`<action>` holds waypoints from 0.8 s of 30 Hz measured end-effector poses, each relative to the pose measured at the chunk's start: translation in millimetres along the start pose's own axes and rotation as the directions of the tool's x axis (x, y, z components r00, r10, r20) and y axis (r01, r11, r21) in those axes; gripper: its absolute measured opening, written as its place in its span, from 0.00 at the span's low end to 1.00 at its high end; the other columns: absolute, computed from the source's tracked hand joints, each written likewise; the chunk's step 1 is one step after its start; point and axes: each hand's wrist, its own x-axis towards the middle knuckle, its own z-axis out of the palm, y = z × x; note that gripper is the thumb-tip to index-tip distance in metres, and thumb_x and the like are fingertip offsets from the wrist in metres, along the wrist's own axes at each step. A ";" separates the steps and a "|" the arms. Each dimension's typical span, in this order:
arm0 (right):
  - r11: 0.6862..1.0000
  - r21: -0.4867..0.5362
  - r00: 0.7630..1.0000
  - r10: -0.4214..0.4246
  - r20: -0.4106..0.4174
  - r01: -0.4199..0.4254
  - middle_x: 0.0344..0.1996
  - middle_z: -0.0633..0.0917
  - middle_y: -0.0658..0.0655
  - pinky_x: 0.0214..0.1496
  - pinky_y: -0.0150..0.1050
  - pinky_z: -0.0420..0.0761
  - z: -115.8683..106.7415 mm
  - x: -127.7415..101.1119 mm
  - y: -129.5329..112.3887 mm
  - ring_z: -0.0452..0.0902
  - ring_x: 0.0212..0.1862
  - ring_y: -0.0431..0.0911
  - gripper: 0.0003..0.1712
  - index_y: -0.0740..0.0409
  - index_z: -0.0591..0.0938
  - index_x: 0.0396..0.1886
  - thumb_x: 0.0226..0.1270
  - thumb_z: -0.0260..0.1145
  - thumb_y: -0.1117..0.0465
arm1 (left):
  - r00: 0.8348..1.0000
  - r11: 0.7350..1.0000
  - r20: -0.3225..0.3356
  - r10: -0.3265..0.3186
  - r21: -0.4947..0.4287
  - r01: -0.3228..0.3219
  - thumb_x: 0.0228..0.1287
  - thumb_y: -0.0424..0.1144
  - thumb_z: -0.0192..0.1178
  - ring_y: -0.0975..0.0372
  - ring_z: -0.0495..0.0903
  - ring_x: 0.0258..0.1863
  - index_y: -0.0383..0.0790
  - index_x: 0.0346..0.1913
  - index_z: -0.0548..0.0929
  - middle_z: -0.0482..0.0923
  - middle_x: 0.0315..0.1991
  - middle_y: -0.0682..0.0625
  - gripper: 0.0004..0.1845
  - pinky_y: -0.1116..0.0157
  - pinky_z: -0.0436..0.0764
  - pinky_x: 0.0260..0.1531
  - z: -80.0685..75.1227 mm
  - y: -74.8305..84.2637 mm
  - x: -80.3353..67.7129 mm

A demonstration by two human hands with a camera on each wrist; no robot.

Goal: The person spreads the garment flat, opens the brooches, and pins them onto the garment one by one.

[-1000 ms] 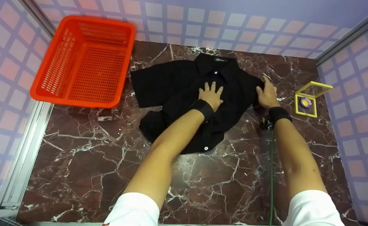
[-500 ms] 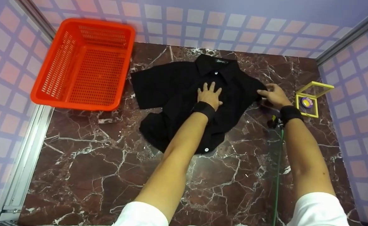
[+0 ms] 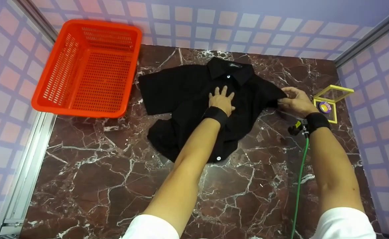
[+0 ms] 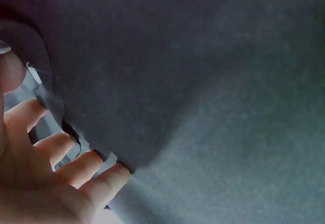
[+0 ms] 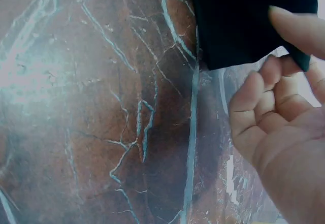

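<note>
A black short-sleeved shirt [image 3: 187, 88] lies front up on the marble-patterned table, collar toward the back wall. My left hand [image 3: 221, 102] presses flat on its chest with fingers spread; in the left wrist view the fingers [image 4: 104, 183] touch the dark cloth. At the shirt's right side, my right hand [image 3: 298, 102] pinches the hem of the sleeve [image 3: 269, 93] between thumb and fingers. The right wrist view shows the sleeve cloth [image 5: 249, 26] under the thumb, with the other fingers curled beneath. The shirt's lower left part is bunched, and my left forearm hides some of its front.
A red plastic basket [image 3: 133, 66] stands at the back left. Beside my right hand, a small yellow frame-like case [image 3: 333, 116] stands open with a purple and yellow round piece [image 3: 324, 107] inside. A green cable [image 3: 300, 186] runs from the right wrist toward the front edge. Tiled-pattern walls enclose the table.
My right hand has moved right and now pinches the sleeve hem, drawing the sleeve out to the right. The left hand stays flat on the shirt's chest.
</note>
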 end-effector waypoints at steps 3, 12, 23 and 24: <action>0.996 0.081 0.999 0.040 -0.011 -0.039 0.42 0.85 0.54 0.46 0.39 0.85 2.4 -0.9 -3.0 0.85 0.42 0.47 0.14 0.64 0.80 0.52 0.68 0.64 0.74 | 1.000 1.000 0.014 0.002 -0.001 -0.002 0.74 0.63 0.45 0.49 0.42 0.80 0.63 0.81 0.49 0.37 0.82 0.52 0.37 0.48 0.55 0.74 0.4 -0.1 2.1; 0.911 0.400 0.995 0.095 0.039 -0.103 0.43 0.84 0.60 0.55 0.53 0.82 -10.1 4.1 9.7 0.84 0.46 0.55 0.03 0.62 0.79 0.43 0.75 0.59 0.68 | 0.998 1.000 0.067 0.007 -0.009 -0.006 0.74 0.63 0.45 0.49 0.39 0.80 0.63 0.81 0.46 0.34 0.82 0.51 0.38 0.47 0.54 0.74 3.1 0.1 15.2; 0.998 0.061 0.998 -0.002 -0.067 0.006 0.40 0.83 0.48 0.53 0.35 0.80 -12.8 2.6 11.6 0.83 0.45 0.41 0.12 0.60 0.72 0.50 0.75 0.62 0.60 | 0.995 1.000 0.100 -0.001 -0.013 0.002 0.75 0.62 0.44 0.50 0.38 0.80 0.64 0.81 0.45 0.33 0.82 0.52 0.38 0.48 0.52 0.75 1.1 -1.1 17.6; 0.997 0.070 0.998 0.026 -0.059 -0.022 0.40 0.83 0.49 0.55 0.37 0.81 -12.8 2.5 11.8 0.83 0.45 0.42 0.14 0.60 0.70 0.52 0.74 0.63 0.62 | 0.995 1.000 0.098 0.003 -0.010 -0.002 0.75 0.63 0.44 0.49 0.38 0.80 0.64 0.81 0.45 0.33 0.82 0.52 0.38 0.48 0.52 0.75 0.6 -1.1 17.2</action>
